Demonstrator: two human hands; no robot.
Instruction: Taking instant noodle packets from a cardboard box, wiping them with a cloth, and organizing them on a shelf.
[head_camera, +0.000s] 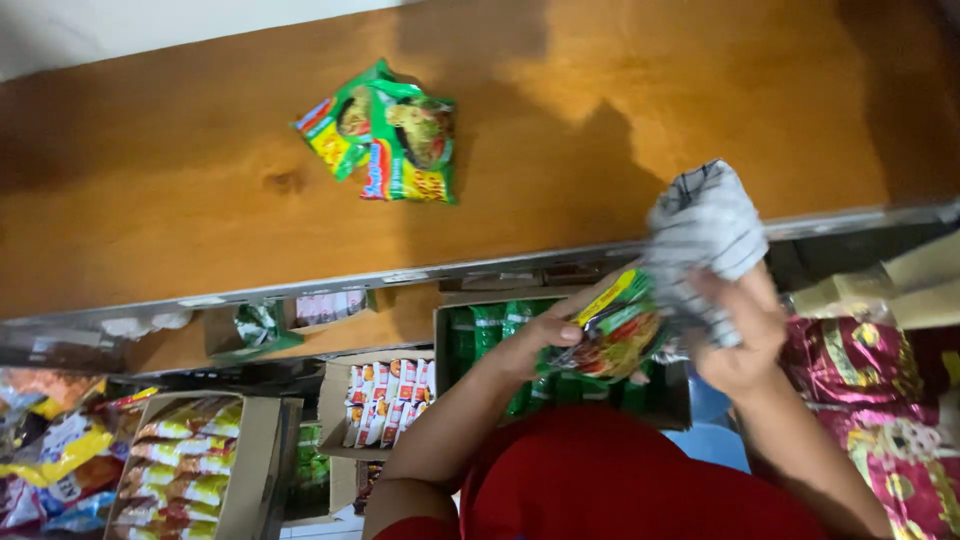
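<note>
Below the wooden counter (200, 210), the left hand (535, 340) grips a green noodle packet (612, 335) while the right hand (740, 335) clutches a checked grey cloth (705, 225) against it; two more packets (385, 135) lie on top.

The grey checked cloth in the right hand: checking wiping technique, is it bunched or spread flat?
Bunched: the grey checked cloth sits wadded in the right hand, pressed on the green noodle packet.

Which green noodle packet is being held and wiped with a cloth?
The packet in the left hand, under the right hand's checked cloth; two others lie untouched on the wooden shelf.
</note>
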